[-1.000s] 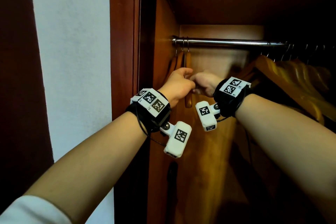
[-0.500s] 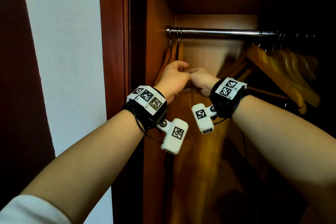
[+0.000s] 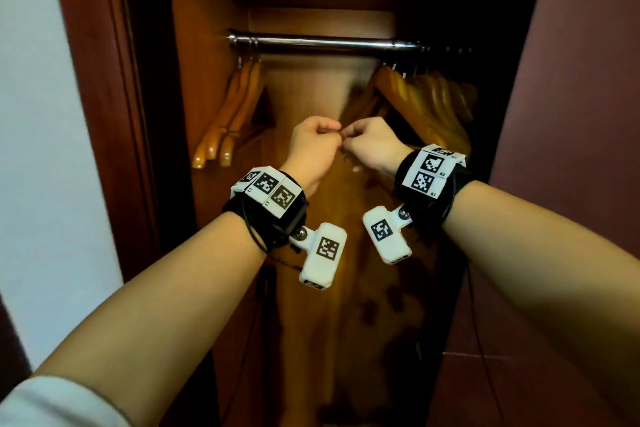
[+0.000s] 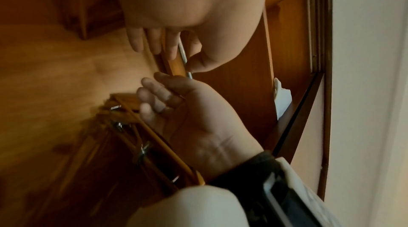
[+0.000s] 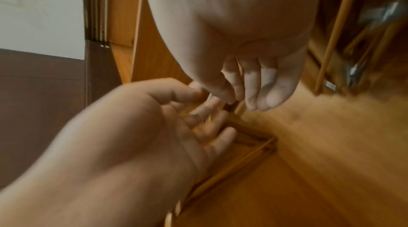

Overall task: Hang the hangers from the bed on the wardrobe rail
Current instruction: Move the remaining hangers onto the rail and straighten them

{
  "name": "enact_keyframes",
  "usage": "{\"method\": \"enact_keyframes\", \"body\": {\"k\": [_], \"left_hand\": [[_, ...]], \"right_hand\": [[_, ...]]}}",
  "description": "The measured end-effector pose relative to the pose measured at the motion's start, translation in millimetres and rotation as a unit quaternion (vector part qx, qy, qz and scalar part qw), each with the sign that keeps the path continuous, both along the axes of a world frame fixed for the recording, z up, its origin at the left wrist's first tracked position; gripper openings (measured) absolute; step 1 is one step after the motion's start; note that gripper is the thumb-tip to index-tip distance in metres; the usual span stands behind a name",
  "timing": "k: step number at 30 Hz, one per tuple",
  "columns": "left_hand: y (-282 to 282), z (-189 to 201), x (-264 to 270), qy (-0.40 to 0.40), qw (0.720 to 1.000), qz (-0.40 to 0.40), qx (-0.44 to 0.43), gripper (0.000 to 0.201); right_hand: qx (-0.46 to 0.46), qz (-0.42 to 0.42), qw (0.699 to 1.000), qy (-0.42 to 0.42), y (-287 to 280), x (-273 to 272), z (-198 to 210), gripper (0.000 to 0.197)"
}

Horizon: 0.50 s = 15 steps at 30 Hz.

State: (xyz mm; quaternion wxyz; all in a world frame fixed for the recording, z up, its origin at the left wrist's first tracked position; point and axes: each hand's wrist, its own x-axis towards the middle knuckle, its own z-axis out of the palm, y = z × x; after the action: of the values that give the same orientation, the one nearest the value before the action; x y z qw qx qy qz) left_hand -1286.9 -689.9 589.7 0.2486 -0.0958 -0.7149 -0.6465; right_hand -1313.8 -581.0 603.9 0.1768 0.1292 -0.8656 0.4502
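Hands apparently pinching wooden hanger together.

— What has changed?
— Both hands have dropped from just under the rail to mid-frame. The left hand and right hand now meet fingertip to fingertip, clear of the hangers at upper left.
— And those hangers?
— They're now fully in view, no hand in front. The view has tilted down and swung right, so the dark door now fills the right edge.
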Motion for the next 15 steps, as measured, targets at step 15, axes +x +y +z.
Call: {"method": "enact_keyframes", "body": {"k": [15], "left_hand": [[84.0,-20.6,-22.9,-0.148,0.973,-0.167,0.06,0.037]], "right_hand": [[0.408,-0.238,0.878,0.073,84.4,36.4,18.6,0.059]]}}
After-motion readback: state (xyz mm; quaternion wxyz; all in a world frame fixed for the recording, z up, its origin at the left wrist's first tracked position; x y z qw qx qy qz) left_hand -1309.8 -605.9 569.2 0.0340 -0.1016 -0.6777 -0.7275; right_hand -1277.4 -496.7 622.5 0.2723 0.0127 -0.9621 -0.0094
